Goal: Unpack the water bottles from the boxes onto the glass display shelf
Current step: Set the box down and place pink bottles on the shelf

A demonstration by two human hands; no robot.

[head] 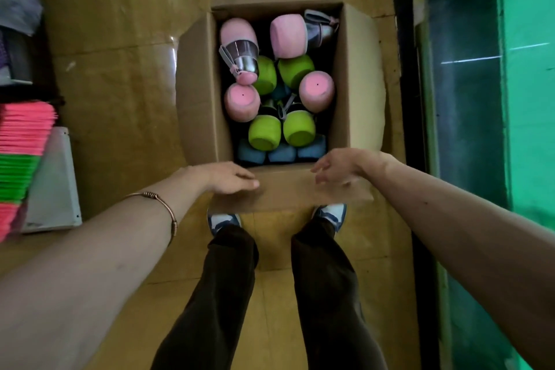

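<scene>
An open cardboard box (198, 93) stands on the floor in front of my feet. Inside lie several water bottles: pink ones (241, 102), green ones (264, 132) and blue ones (280, 155) at the near end. One pink bottle (240, 48) shows its clear cap and strap. My left hand (229, 179) rests with straight fingers on the box's near flap (285, 192). My right hand (336, 170) hovers with relaxed fingers over the same flap, holding nothing.
Stacks of pink and green flat items (21, 147) and a white panel (55, 180) sit at the left. A green-lit glass case (480, 99) with a dark frame runs along the right. My shoes (223, 221) stand just behind the box on the yellow floor.
</scene>
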